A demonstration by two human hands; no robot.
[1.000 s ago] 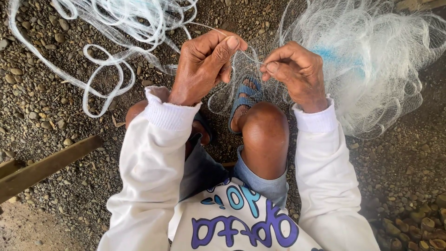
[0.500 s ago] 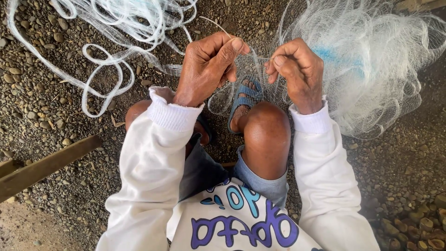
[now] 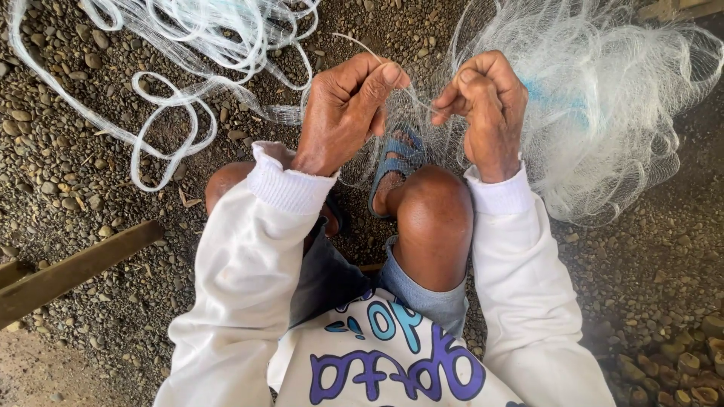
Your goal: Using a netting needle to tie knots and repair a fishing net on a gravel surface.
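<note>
the left hand [image 3: 343, 113] and right hand [image 3: 486, 105] sit side by side above the raised knee [image 3: 434, 215], a strand of net between them. the bunched net [image 3: 603, 113] lies at two o'clock, the looped rope [image 3: 173, 113] at ten o'clock, a wooden plank [image 3: 72, 271] at eight o'clock, all on gravel [image 3: 648, 279]. a sandal [image 3: 392, 162] lies under the hands.

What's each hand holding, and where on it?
Both pinch the fishing net: left hand and right hand grip a thin strand of mesh stretched between their fingertips, above the knee. Exact spot on the net cannot be told.
</note>
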